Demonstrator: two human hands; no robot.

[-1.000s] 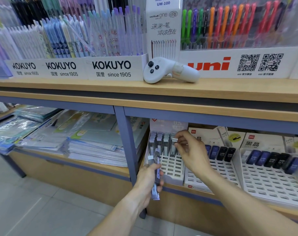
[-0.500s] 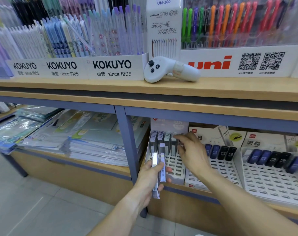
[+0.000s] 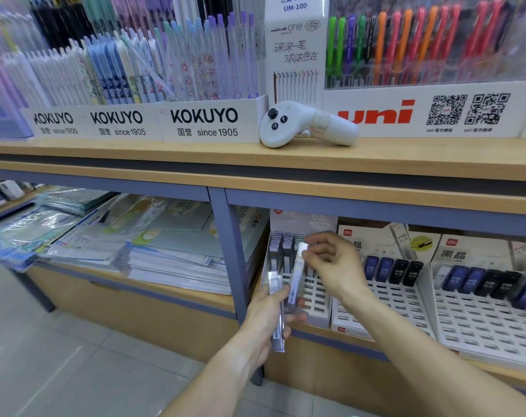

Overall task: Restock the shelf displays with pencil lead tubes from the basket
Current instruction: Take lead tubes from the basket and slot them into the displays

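2 hands work at the lower shelf: the left hand [image 3: 269,319] curls its fingers round a small bunch of clear pencil lead tubes [image 3: 277,311], held upright just before the white slotted display tray [image 3: 314,291]. Beyond it, the right hand [image 3: 335,266] pinches 1 tube [image 3: 297,267] at its top end, tilted over the tray's front rows. Further back, on the upper shelf, a white controller [image 3: 303,123] lies before the pen racks.

- "KOKUYO since 1905" stands three times on the white pen display front [image 3: 144,123].
- Red "uni" marks the neighbouring display [image 3: 376,114].
- "UM-100" tops the white sign [image 3: 294,40].
- Dark lead tubes [image 3: 391,270] seemingly read "HB 0.5".
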